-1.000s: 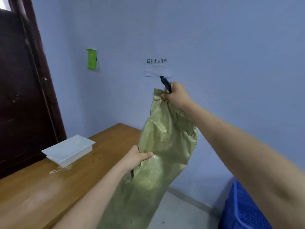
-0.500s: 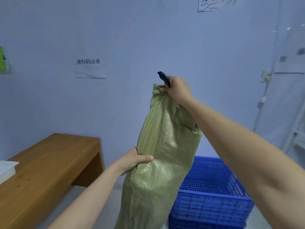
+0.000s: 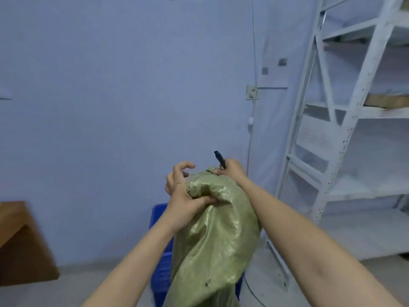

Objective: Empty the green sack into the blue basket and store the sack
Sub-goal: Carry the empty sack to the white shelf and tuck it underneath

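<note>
Nothing dumped yet | green sack (image 3: 212,235) hanging over blue basket (image 3: 162,260), looks still full | left hand (image 3: 184,201) bunching its top, fingers half curled | right hand (image 3: 232,169) closed on sack corner plus black pen (image 3: 219,159) | emptying and storing left

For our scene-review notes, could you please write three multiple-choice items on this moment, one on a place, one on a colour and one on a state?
1. Where is the blue basket?
A. On the shelf
B. Low on the floor behind the green sack
C. On the wooden table

2. What colour is the shelving rack?
A. White
B. Red
C. Black

3. What is the right hand doing?
A. Hanging free
B. Resting on the rack
C. Gripping the sack's top together with a dark pen

Answers: 1 B, blue lattice shows beside and below the sack. 2 A, its posts and shelves are white. 3 C, its fingers close on the fabric while the pen sticks up; the left hand pinches a fold too.
</note>
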